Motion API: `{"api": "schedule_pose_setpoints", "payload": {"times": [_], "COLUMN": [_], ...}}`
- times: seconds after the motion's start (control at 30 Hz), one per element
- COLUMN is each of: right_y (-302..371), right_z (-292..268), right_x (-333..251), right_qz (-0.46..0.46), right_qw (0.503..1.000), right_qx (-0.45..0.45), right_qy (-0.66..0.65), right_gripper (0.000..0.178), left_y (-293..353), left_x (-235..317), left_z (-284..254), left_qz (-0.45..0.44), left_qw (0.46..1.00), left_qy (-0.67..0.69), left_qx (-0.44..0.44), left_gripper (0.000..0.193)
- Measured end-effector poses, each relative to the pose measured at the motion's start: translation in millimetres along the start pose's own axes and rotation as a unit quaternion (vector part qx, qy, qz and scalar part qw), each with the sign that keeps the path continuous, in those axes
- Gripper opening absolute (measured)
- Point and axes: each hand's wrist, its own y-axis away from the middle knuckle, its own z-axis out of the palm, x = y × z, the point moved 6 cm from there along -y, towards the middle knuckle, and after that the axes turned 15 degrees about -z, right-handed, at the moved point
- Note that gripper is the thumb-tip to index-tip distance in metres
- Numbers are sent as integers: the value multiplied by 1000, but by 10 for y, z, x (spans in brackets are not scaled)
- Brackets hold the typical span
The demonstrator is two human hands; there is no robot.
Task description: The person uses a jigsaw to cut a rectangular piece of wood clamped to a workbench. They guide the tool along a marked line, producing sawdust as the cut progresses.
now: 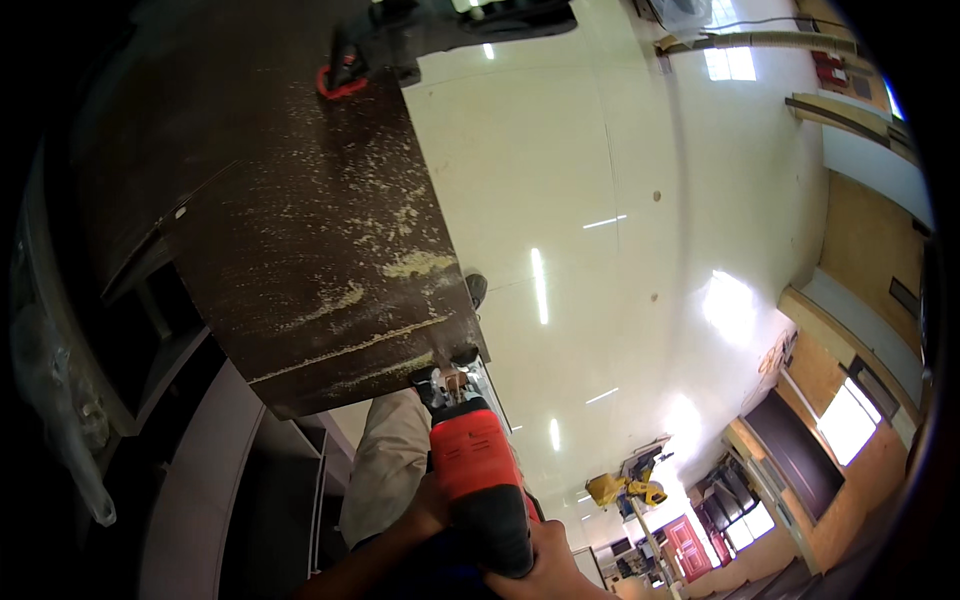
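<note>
Mainly bright red, the power tool [474, 455], rounded black behind.

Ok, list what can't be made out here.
Head view: left hand, its fingers largely hidden by the red-and-black power tool.
Head view: black object, blurred and cut off by the top edge.
Head view: dark board, underside hidden by its top.
Head view: yellow equipment, too small to identify.

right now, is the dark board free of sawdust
No, pale sawdust lies scattered over the top of the dark board.
</note>
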Motion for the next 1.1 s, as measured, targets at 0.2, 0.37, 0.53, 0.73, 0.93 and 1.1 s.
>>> {"api": "schedule_pose_setpoints", "payload": {"times": [0.2,0.37,0.53,0.73,0.93,1.1], "right_y": [24,-18,-21,33,40,38], "right_z": [-24,-43,-19,-3,12,8], "right_x": [48,39,48,79,82,74], "right_qz": [18,34,-3,15,22,22], "right_qw": [1000,999,1000,1000,1000,1000], "right_qx": [6,-2,-18,-2,-13,-16], "right_qy": [-5,-31,8,13,-14,-4], "right_gripper": [37,33,30,27,17,16], "left_y": [-33,12,10,9,-15,17], "left_x": [-176,-234,-182,-189,-391,-295], "left_z": [-62,-155,-96,-110,-98,-87], "left_qz": [-10,4,15,-32,-50,-53], "left_qw": [999,990,998,991,978,976], "left_qy": [-44,-119,-23,-42,-32,-67], "left_qx": [18,72,62,123,201,202], "left_gripper": [30,40,40,36,29,25]}}
